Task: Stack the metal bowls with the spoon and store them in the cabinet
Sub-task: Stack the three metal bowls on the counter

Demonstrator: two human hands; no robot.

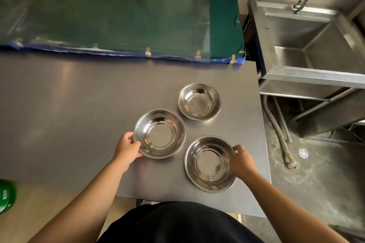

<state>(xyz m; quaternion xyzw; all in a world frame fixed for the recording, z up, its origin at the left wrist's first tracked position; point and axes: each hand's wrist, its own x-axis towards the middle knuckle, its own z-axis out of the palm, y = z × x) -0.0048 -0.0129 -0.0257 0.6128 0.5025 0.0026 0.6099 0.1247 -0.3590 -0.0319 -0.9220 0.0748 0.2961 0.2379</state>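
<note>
Three empty metal bowls sit upright on a grey table point(79, 104). My left hand point(126, 149) grips the left rim of the middle-left bowl point(160, 133). My right hand point(242, 162) holds the right rim of the nearest bowl point(209, 163). The far bowl point(199, 101) stands alone behind them, untouched. The three bowls are apart from one another. No spoon and no cabinet are in view.
A green padded mat point(118, 14) with a blue edge lies along the table's far side. A steel sink point(308, 45) with a tap stands to the right, past the table edge. Hoses and a floor drain point(303, 153) lie below it. A green object point(7, 196) sits at far left.
</note>
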